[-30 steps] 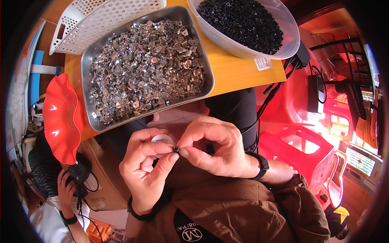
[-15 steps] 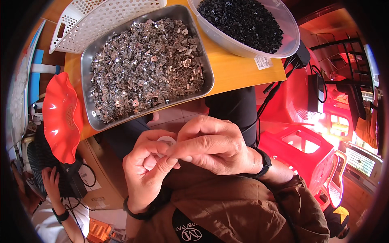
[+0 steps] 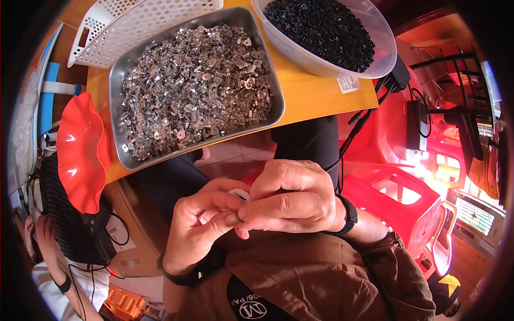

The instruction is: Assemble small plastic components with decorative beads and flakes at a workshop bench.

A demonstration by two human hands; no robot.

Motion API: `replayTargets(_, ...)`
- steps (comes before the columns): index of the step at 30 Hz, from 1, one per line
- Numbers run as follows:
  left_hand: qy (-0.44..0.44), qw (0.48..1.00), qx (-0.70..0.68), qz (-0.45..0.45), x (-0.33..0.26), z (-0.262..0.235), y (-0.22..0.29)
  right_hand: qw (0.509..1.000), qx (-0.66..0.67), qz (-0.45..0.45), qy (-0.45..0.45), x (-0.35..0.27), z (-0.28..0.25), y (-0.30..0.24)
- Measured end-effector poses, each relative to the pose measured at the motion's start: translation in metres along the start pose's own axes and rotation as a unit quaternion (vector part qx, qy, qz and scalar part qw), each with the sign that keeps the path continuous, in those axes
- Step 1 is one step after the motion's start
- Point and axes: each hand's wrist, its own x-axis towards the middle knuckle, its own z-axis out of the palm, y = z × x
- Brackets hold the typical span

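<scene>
My left hand (image 3: 194, 227) and my right hand (image 3: 300, 198) meet above my lap, fingertips touching. The left one is closed on a small white round piece (image 3: 240, 193), whose upper edge shows between the fingers. My right thumb and fingers are pinched together against the left thumb tip; anything between them is hidden. Beyond the hands, a metal tray (image 3: 279, 109) on the table holds a heap of small shiny metal pieces (image 3: 198, 91). A clear plastic tub (image 3: 390, 45) to its right holds many tiny black parts (image 3: 321, 29).
The wooden table (image 3: 316, 101) ends just past my knees. A white perforated basket (image 3: 134, 27) stands behind the tray, and a red wavy-edged dish (image 3: 80, 155) sits left. Black cables (image 3: 348, 142) hang by a red stool (image 3: 385, 208). Another person's hand (image 3: 45, 235) shows at lower left.
Both hands have shifted slightly right and down, still together. The white piece has moved with them. At lower left, the other person's hand has moved left.
</scene>
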Motion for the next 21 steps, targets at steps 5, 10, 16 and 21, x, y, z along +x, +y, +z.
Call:
replayTargets(5,0.013,1.000,-0.015,0.002,0.001,0.000,0.001,0.999,-0.002,0.034,-0.001,0.002,-0.002,-0.006)
replayTargets(10,0.066,0.997,0.026,0.031,0.001,0.004,0.002,0.997,-0.076,0.011,-0.014,0.001,0.000,-0.005)
replayTargets(16,0.086,0.988,0.105,0.069,0.001,0.009,0.002,0.993,-0.113,-0.038,0.016,0.002,0.004,0.000)
replayTargets(21,0.110,0.975,0.163,0.102,0.000,0.015,0.004,0.995,-0.095,-0.007,0.008,0.001,0.003,-0.002)
